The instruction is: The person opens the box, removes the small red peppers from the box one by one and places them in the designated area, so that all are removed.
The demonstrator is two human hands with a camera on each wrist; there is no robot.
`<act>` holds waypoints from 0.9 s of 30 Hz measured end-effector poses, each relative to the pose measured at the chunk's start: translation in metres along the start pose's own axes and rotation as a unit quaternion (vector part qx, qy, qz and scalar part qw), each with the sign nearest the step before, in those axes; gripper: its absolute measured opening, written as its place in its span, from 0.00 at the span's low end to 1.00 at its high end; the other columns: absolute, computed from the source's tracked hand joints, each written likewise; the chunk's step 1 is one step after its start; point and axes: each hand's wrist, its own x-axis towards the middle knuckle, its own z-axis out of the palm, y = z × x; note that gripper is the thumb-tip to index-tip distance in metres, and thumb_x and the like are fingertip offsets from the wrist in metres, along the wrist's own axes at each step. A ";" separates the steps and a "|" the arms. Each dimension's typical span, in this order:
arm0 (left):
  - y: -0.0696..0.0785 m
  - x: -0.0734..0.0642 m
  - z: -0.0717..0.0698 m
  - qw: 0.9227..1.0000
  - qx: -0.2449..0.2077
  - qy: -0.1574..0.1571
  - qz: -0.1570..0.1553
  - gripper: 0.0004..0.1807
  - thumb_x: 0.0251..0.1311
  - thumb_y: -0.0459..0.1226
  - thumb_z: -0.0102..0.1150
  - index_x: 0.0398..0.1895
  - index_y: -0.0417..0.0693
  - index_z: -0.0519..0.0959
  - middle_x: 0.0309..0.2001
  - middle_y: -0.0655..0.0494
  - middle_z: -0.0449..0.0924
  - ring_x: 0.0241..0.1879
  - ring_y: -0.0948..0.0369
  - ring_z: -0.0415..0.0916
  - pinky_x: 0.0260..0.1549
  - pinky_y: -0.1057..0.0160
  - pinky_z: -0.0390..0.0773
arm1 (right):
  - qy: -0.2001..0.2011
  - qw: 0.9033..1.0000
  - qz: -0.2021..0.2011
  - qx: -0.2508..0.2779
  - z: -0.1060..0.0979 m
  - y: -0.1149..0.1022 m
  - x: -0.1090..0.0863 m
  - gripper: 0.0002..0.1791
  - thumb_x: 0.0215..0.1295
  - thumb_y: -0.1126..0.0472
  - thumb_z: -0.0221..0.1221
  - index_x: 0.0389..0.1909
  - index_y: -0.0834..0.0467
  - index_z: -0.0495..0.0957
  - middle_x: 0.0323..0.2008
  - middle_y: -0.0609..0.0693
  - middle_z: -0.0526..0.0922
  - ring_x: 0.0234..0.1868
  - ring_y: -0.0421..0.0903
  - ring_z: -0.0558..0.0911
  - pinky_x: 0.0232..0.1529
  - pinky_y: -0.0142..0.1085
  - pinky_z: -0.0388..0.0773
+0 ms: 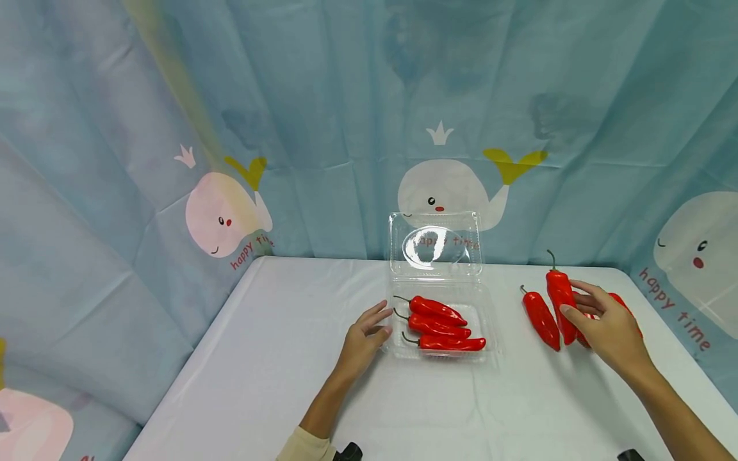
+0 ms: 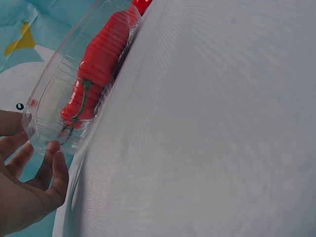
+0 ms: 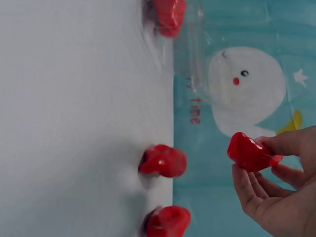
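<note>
Nearest the head camera, at the lower edge of its view, are a cream sleeve (image 1: 304, 447) and a small black device (image 1: 348, 452) at the left wrist. Beyond them, the left hand (image 1: 360, 346) has its fingers loosely spread against the nine o'clock end of a clear tray (image 1: 490, 320); the left wrist view shows the fingertips at the plastic corner, with green stems visible through the wall.

At about three o'clock from the tray, the right hand (image 1: 608, 330) pinches a red pepper (image 1: 560, 298) between thumb and fingers, its stem pointing towards eleven o'clock. The right wrist view shows what the head view leaves uncertain: this pepper is held up off the surface (image 1: 426, 410), apart from two lying below it.

Around the right hand, a loose pepper (image 1: 541, 319) lies just beside the held one at eight o'clock; more red shows behind the fingers and past the knuckles, too covered to count. Inside the tray, the head view shows three peppers (image 1: 438, 325) side by side, stems towards nine o'clock. The lid (image 1: 435, 246) stands raised at twelve o'clock, before a blue whale-print curtain (image 1: 346, 96).
</note>
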 end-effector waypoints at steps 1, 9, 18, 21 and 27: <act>0.000 0.000 0.000 1.000 0.001 0.000 0.004 0.23 0.76 0.37 0.59 0.71 0.46 0.79 0.79 0.60 0.67 0.63 0.49 0.81 0.54 0.61 0.85 | 0.001 1.000 0.005 -0.001 -0.002 0.002 -0.001 0.36 0.79 0.54 0.59 0.80 0.64 0.60 0.65 0.78 0.73 0.59 0.77 0.75 0.32 0.49 0.90; 0.000 0.000 0.000 1.000 0.001 0.001 0.000 0.23 0.76 0.36 0.59 0.71 0.47 0.79 0.79 0.62 0.67 0.63 0.50 0.81 0.54 0.64 0.84 | 0.031 0.997 0.059 -0.033 -0.019 0.026 -0.001 0.39 0.80 0.51 0.58 0.82 0.66 0.57 0.69 0.81 0.69 0.62 0.80 0.73 0.48 0.63 0.78; 0.001 -0.001 -0.001 1.000 0.002 0.001 0.011 0.23 0.76 0.37 0.59 0.71 0.45 0.79 0.79 0.59 0.67 0.62 0.49 0.81 0.54 0.63 0.85 | 0.057 0.991 0.111 -0.042 -0.038 0.050 0.003 0.37 0.82 0.54 0.54 0.81 0.68 0.54 0.70 0.82 0.65 0.64 0.83 0.71 0.34 0.43 0.86; 0.001 -0.001 -0.001 1.000 0.001 0.002 0.007 0.23 0.76 0.37 0.59 0.71 0.46 0.79 0.79 0.60 0.67 0.62 0.50 0.81 0.54 0.63 0.85 | 0.071 0.989 0.122 -0.050 -0.041 0.059 0.005 0.36 0.83 0.56 0.53 0.82 0.68 0.53 0.71 0.81 0.64 0.66 0.82 0.71 0.43 0.51 0.84; 0.001 0.000 0.000 1.000 0.002 0.003 0.005 0.23 0.76 0.37 0.59 0.71 0.46 0.79 0.79 0.60 0.67 0.63 0.50 0.81 0.55 0.62 0.85 | 0.092 0.982 0.158 -0.054 -0.050 0.071 0.007 0.36 0.83 0.57 0.51 0.83 0.66 0.51 0.75 0.78 0.61 0.70 0.80 0.69 0.57 0.65 0.68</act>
